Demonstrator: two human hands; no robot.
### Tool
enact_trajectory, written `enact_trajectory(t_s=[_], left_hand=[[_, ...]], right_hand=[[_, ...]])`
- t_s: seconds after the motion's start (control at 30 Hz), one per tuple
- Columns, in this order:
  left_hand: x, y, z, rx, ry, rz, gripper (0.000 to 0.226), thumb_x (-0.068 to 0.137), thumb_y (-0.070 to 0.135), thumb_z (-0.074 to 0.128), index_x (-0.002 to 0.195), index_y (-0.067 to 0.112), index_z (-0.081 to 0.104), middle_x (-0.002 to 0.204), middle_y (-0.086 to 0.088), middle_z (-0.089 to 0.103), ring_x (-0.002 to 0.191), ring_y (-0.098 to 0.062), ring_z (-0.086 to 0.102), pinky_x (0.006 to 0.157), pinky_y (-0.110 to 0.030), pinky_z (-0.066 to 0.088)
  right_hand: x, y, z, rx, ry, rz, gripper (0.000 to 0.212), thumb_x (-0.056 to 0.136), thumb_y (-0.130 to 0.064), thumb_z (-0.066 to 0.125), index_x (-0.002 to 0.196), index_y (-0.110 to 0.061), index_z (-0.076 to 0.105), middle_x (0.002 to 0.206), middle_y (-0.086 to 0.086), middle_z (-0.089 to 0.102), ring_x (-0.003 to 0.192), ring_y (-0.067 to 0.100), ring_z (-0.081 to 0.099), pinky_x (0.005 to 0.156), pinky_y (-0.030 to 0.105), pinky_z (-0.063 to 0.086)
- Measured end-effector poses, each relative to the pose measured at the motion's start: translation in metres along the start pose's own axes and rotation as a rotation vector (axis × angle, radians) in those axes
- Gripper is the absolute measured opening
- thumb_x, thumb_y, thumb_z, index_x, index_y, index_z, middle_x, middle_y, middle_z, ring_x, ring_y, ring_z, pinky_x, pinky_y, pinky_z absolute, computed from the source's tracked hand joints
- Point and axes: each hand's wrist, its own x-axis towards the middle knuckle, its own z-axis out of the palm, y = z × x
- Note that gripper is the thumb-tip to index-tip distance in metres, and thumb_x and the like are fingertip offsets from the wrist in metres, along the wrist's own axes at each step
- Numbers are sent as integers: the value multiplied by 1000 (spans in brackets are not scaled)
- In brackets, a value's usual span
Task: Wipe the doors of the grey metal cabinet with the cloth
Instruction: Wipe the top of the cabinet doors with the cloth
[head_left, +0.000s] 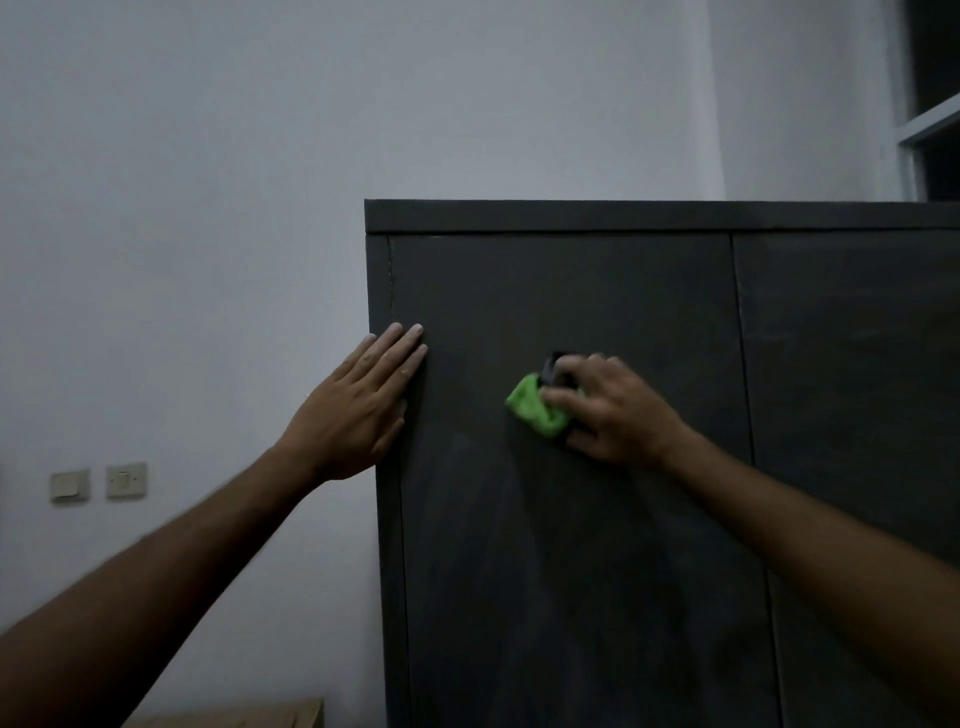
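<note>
The right hand (613, 410) has its fingers curled over a bunched green cloth (535, 410), pinning it flat against the left door (571, 519) of the grey cabinet (649, 215). The cloth pokes out from under the fingertips at the hand's nine o'clock side, a crumpled, soft-looking wad, bright against the dull panel. Just above it, at the hand's eleven o'clock, a small dark object (553, 366) shows between the fingers; it is too blurred to tell what it is.

The left hand (358, 410) holds nothing: fingers straight, close together, palm laid flat on the cabinet's left edge at about nine o'clock from the cloth, the fingertips reaching onto the door. Both bare forearms run down toward five and seven o'clock.

Both doors are shut, so the cabinet's contents are hidden. The left door is a flat, matte, dark grey sheet with faint pale streaks below the cloth. A thin vertical seam parts it from the right door (857, 389), at three o'clock. A plain band caps the top.

Behind stands a smooth pale wall (208, 208). Two square switch plates (98, 483) sit on it at eight o'clock, a brown boxy edge (260, 714) at seven, and a dark window frame (930, 130) at one.
</note>
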Motion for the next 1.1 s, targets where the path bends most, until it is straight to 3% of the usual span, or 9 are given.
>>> enact_trajectory(t_s=[0.1,0.17,0.33,0.53,0.67,0.73,0.9,0.93,1.1], left_hand=[[5,11,0,-22,-15,16,67,107,38,28,166,9,16,175,-11,10,163,-26,3,132,-47,14],[15,23,0,-48,-16,19,66,107,39,27,166,12,15,175,-9,9,163,-22,-2,133,-42,7],[42,50,7,-77,-56,44,66,108,43,24,168,20,6,176,-1,-1,161,-13,-15,129,-29,-14],[39,52,14,-32,-24,23,71,105,45,31,169,22,8,177,-2,3,163,-18,-4,132,-41,0],[40,61,14,-13,-27,-44,74,103,46,32,169,22,7,177,-2,4,163,-18,-5,132,-38,-6],[41,66,13,-4,-24,-73,75,102,46,34,168,21,10,177,-3,6,163,-21,-2,132,-40,-4],[48,92,12,9,3,-187,76,102,51,34,167,18,17,176,-9,11,163,-29,5,132,-51,6],[51,98,13,4,12,-211,75,102,53,34,167,18,18,176,-9,11,163,-29,5,132,-52,7],[59,117,24,-4,50,-291,76,103,56,33,168,18,17,177,-8,5,164,-26,0,132,-49,3]], right_hand=[[7,28,-16,5,189,697,48,79,-32,57,126,-20,55,127,15,51,102,38,51,83,51,48],[8,15,-12,-3,219,800,49,80,-28,57,128,-18,56,129,16,50,102,39,50,83,51,47],[-45,18,-9,-6,-58,-97,48,84,-33,64,130,-20,59,133,19,53,100,35,55,80,43,47],[-53,59,-24,1,193,847,51,80,-29,55,130,-17,58,131,14,50,104,39,50,84,52,47],[-88,28,-9,56,-12,3,51,82,-30,64,131,-19,58,133,17,52,98,35,55,78,43,48],[-99,57,-16,16,-52,-167,48,85,-35,62,130,-19,57,132,16,51,96,34,57,78,41,49],[-82,104,-31,87,243,868,44,81,-27,60,124,-15,60,124,16,51,104,39,51,87,50,48],[-82,95,-28,83,238,845,45,81,-25,62,124,-15,60,125,16,50,104,39,51,86,49,47],[-123,99,-29,-14,-70,-136,50,82,-33,60,129,-17,62,129,18,56,97,34,55,76,42,50]])
